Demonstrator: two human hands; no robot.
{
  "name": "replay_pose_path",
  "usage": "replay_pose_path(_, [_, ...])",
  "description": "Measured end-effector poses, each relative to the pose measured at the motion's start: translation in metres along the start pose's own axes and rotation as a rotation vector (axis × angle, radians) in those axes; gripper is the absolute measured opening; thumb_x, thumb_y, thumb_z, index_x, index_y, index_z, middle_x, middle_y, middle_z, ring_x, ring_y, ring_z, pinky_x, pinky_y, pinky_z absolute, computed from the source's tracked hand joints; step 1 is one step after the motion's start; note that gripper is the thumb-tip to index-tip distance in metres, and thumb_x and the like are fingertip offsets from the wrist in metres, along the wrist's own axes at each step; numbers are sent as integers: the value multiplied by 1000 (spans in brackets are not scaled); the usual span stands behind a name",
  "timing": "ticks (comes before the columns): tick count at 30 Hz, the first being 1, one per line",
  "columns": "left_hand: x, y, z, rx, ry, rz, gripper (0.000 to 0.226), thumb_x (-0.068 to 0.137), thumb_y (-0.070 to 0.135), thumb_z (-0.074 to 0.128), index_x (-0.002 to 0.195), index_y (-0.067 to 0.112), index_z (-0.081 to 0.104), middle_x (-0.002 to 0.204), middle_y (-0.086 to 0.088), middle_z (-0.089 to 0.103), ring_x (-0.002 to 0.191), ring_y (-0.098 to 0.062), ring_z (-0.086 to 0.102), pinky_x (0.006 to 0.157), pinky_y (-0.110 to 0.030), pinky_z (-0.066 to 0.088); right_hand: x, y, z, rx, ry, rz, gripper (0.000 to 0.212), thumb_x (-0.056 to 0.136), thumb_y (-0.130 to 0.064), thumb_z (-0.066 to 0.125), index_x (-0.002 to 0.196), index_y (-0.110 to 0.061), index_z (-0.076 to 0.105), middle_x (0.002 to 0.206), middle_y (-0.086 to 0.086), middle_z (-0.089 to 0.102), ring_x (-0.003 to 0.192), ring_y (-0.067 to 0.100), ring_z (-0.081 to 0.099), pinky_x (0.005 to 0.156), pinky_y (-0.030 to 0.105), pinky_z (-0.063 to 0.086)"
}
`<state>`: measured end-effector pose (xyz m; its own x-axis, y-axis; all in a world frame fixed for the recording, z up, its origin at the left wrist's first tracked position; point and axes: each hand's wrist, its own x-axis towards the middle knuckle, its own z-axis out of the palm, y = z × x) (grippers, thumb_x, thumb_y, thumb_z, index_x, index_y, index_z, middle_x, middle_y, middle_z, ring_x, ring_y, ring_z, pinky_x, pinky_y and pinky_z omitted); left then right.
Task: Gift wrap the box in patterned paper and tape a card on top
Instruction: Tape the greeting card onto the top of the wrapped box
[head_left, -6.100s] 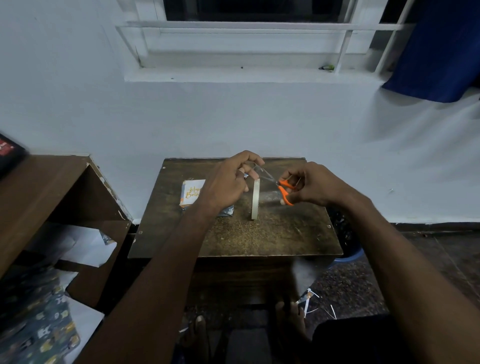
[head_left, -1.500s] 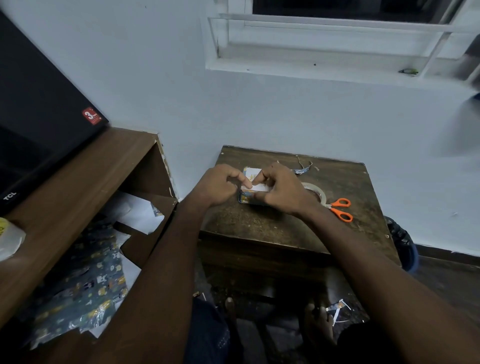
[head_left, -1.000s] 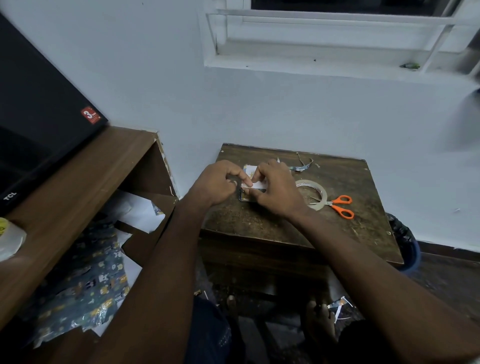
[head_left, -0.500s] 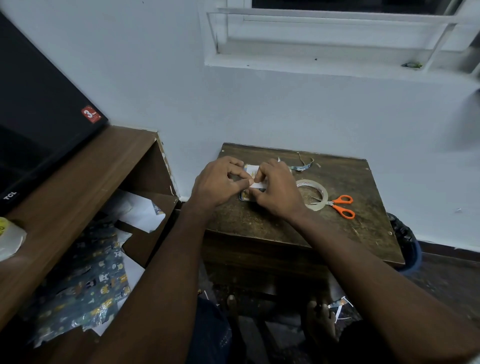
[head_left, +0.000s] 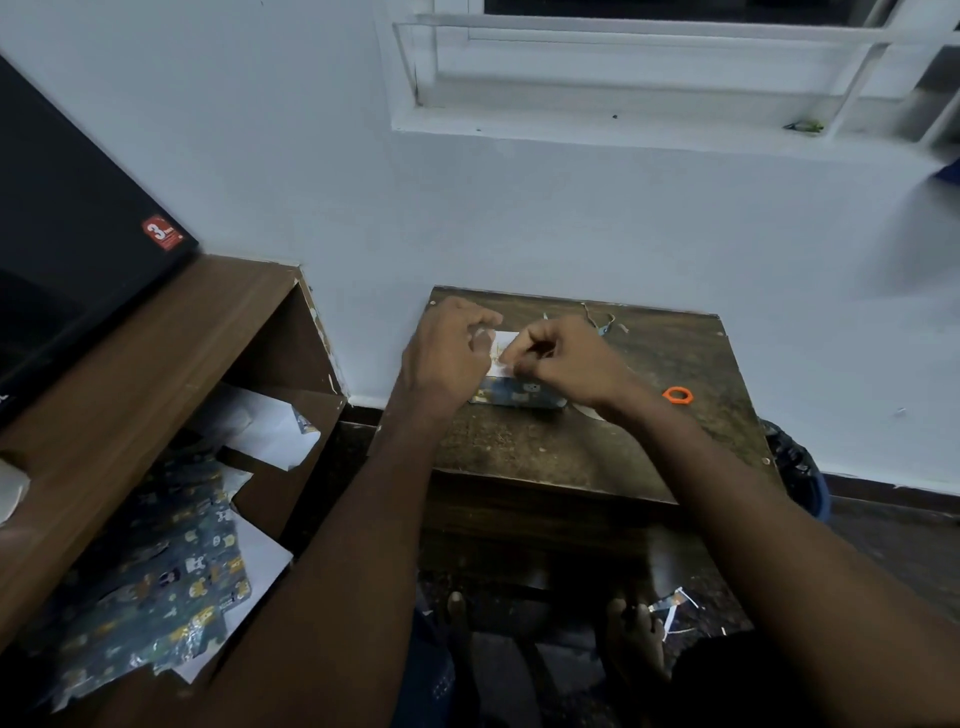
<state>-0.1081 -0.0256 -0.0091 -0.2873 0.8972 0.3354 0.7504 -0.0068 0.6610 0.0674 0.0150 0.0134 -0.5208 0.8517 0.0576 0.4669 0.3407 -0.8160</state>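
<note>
Both hands, left (head_left: 448, 357) and right (head_left: 558, 364), pinch the small white card (head_left: 503, 347) flat onto the patterned-paper-wrapped box (head_left: 517, 397), probably steadying it for taping on the dark wooden worktop (head_left: 545, 447).

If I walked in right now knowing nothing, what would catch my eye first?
Probably the two hands meeting at the middle of the small brown table: the left hand and right hand have fingers curled over a white card lying on a box wrapped in dark patterned paper. Next, the bright orange scissors handle to their right, and leftover patterned paper low on the left.
</note>
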Motion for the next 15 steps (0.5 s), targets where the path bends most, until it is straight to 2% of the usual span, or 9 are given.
replay_pose_path(3, [-1,15,4,-13,-78,65,22,97,16,72,112,31,79,115,13,71,93,-5,60,80,-29,54,-6,4,-20,81,77,29,25,88,11,65,91,-7,82,88,4,81,84,16,76,79,30,61])
replay_pose_path(5, [-2,20,11,-42,-130,93,22,95,14,73,110,29,80,112,10,73,89,-8,61,83,-37,58,-7,10,-33,-100,129,29,29,84,10,65,89,-12,82,87,-1,80,81,11,74,76,27,60])
replay_pose_path(8, [-3,22,21,-60,-164,102,21,93,14,74,107,29,81,109,10,75,86,-8,61,81,-43,61,-11,26,-52,-458,7,92,21,78,-2,70,86,-21,75,94,-3,75,92,15,67,81,29,48])
replay_pose_path(10, [-2,26,24,-60,-167,106,20,93,15,74,105,29,81,108,11,75,87,-9,64,81,-42,61,-16,37,-56,-617,-106,156,15,72,-24,72,84,-30,66,102,-2,66,108,25,59,92,34,42])
replay_pose_path(11, [-2,29,25,-60,-165,107,19,94,16,75,105,30,81,108,11,75,88,-9,64,81,-41,61,-19,41,-55,-688,-156,202,20,66,-32,70,84,-32,62,104,-2,59,114,28,53,96,38,42])
replay_pose_path(13, [0,35,29,-67,-149,111,17,95,19,75,106,31,81,109,11,75,87,-7,63,81,-37,60,-21,51,-52,-799,-208,228,24,69,-35,74,91,-33,64,109,-1,50,119,30,44,97,42,44])
replay_pose_path(15, [0,42,32,-81,-134,115,18,95,20,75,105,33,81,109,13,75,83,-2,60,81,-34,58,-23,57,-49,-838,-192,191,22,80,-33,78,99,-26,72,115,2,52,119,29,40,94,40,44])
